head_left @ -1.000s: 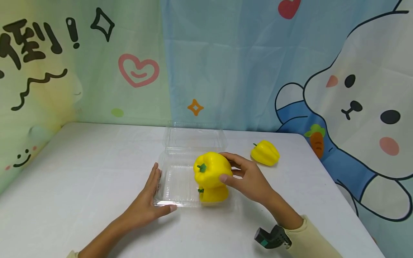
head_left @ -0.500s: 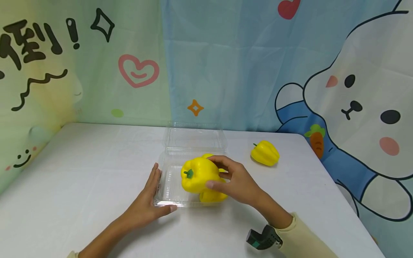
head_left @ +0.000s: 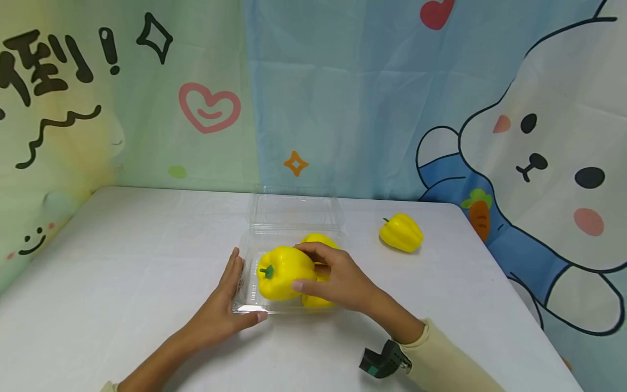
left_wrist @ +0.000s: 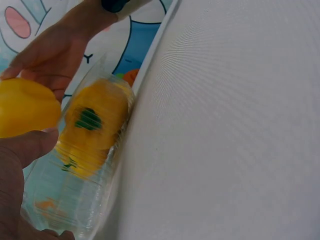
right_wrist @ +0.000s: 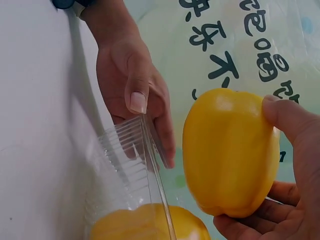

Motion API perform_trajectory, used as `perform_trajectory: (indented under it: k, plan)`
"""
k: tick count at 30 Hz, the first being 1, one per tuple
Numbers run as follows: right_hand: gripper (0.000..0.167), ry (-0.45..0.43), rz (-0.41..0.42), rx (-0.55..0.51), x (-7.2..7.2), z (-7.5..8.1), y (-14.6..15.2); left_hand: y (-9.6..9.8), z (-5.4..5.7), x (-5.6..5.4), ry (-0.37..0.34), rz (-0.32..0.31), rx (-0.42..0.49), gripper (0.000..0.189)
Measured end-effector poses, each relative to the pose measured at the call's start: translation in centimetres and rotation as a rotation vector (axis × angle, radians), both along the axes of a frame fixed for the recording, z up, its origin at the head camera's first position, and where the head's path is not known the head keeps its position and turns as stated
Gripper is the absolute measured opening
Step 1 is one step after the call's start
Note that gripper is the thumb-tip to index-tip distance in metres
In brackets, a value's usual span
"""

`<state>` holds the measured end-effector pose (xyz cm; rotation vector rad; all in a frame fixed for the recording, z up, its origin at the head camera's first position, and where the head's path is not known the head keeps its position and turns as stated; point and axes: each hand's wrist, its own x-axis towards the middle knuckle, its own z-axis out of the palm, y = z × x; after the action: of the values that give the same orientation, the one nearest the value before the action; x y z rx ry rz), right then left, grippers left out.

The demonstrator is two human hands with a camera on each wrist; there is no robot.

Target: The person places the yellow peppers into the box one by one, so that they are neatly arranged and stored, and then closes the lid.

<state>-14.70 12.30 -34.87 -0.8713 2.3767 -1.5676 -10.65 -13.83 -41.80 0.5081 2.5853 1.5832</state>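
Observation:
A yellow bell pepper (head_left: 283,275) with a green stem is gripped by my right hand (head_left: 345,280), thumb in front and fingers behind. It hangs over the left half of a clear plastic clamshell box (head_left: 251,298). Two more yellow peppers sit in the box's right half, a back pepper (head_left: 318,238) and a front pepper (head_left: 315,301), both partly covered by the right hand and its pepper. My left hand (head_left: 220,316) rests straight fingers along the box's left side, its thumb at the front edge. Through the wall, the left wrist view shows the boxed peppers (left_wrist: 102,107).
Behind the base, the box's clear lid (head_left: 296,211) lies folded back. Another yellow pepper (head_left: 401,233) lies on the white table (head_left: 122,261) to the right of the box. A printed cloth backdrop (head_left: 333,109) hangs at the table's back edge.
My right hand has carried the pepper left and slightly down, from over the boxed peppers to over the box's left half. The left hand and the box have stayed in place.

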Motion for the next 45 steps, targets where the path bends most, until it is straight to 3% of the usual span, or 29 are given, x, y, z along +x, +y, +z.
perform_trajectory:
  k: [11, 18, 32, 37, 45]
  plan:
    - [0.064, 0.028, 0.028, 0.127, -0.6, -0.6, -1.6, -0.1, 0.0, 0.0, -0.012, -0.003, -0.010, 0.118]
    - [0.062, 0.101, 0.051, 0.173, -0.8, -1.0, -2.3, -0.1, 0.0, -0.1, -0.002, -0.004, -0.023, 0.117]
    - [0.064, 0.221, -0.007, 0.291, -0.8, -1.6, -2.6, -0.1, 0.0, 0.0, -0.001, -0.007, -0.041, 0.117]
    - [0.065, 0.222, -0.007, 0.289, -0.9, -1.8, -2.7, -0.1, -0.1, 0.0, 0.007, -0.004, -0.050, 0.117]
    - [0.060, 0.322, 0.012, 0.317, -1.0, -2.2, -2.8, -0.1, -0.2, -0.1, 0.010, -0.008, -0.036, 0.117]
